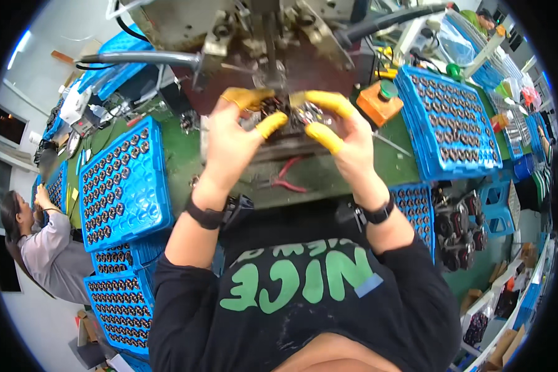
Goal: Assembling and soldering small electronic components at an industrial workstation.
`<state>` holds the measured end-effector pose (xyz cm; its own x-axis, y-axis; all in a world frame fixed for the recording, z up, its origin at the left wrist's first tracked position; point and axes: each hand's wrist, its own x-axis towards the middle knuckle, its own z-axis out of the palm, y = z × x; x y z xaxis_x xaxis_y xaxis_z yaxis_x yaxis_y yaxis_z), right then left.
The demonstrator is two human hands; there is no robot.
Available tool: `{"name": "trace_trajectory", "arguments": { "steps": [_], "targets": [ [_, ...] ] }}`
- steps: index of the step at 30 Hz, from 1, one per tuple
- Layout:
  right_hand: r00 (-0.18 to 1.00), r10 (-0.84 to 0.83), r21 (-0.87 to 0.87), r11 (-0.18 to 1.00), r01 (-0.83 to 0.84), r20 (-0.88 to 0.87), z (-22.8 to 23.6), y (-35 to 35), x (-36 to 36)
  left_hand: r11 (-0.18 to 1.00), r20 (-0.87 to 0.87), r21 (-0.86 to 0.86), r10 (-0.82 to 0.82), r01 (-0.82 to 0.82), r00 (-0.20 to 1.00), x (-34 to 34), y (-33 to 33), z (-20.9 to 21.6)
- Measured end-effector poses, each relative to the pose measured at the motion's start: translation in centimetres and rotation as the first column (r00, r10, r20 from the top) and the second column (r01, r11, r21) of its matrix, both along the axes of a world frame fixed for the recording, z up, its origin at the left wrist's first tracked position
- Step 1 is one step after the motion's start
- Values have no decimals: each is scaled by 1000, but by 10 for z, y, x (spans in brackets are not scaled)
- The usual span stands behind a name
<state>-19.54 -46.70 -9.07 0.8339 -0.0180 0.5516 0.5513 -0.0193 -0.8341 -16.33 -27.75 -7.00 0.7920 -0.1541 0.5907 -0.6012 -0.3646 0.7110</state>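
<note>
Both my hands are at the base of a press-like machine, with yellow covers on the thumbs and fingers. My left hand closes its thumb and forefinger around a small dark part with coppery bits. Opposite it, my right hand curls its thumb and forefinger about something small and metallic beside the machine's centre; the fingertips partly hide it, so its kind is unclear. Red-handled pliers lie on the green bench just below the hands.
A blue tray of small round parts stands at the left, above more stacked trays. Another full tray is at the right, beside an orange box with a green button. A person works at far left.
</note>
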Motion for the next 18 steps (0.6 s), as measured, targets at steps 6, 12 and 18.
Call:
{"name": "trace_trajectory", "arguments": {
  "steps": [6,12,18],
  "targets": [
    [999,-49,33,998,50,-5,-19,-24,-7,990,-250,-98,-124,103,960,10,-5,-12],
    [997,-13,148,989,24,-75,-46,-47,-18,985,-212,74,-138,156,968,-1,-6,-1],
    [994,12,187,982,8,-107,-40,-55,-24,948,-383,-80,-316,309,868,10,4,2]
  ]
}}
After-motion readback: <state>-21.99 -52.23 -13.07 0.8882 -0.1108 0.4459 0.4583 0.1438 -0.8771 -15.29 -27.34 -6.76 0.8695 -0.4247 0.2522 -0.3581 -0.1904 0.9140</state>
